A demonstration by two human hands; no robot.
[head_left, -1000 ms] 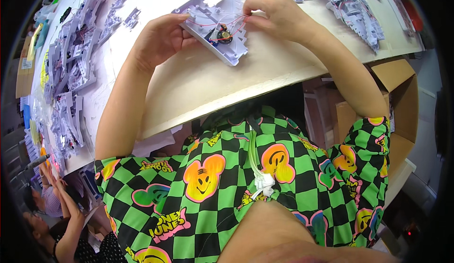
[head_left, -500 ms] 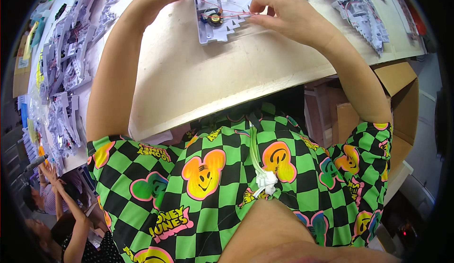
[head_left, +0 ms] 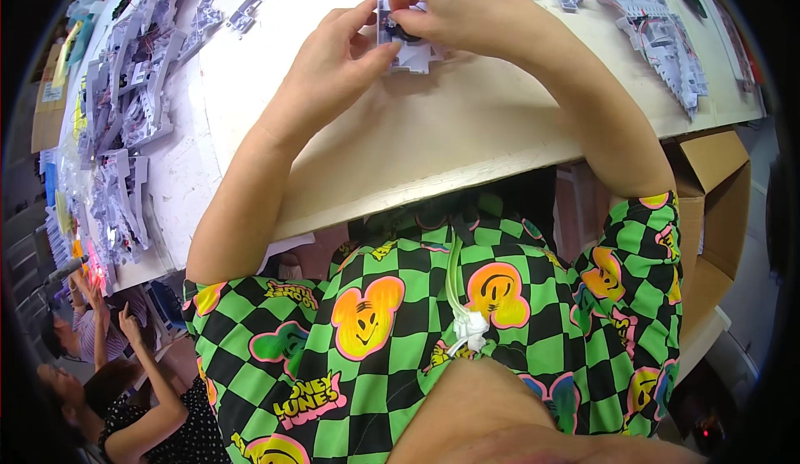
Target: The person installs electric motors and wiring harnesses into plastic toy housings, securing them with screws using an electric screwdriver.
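Showing near the top middle of the view, over the cream-white worktable (head_left: 467,122), a pale lavender plastic housing (head_left: 412,62) is gripped at its left wall by the thumb and bent fingers of the left hand (head_left: 329,68). A round black component (head_left: 407,35) inside it is partly covered by the right hand (head_left: 462,5), its fingers curled; whether anything is pinched cannot be told. Rightward, a toothed lavender plastic shell (head_left: 667,57) is laid.

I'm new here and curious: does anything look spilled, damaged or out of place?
Nothing stands out; no spill or damage shows, though the pile at left is jumbled and the right hand partly hides the panel.
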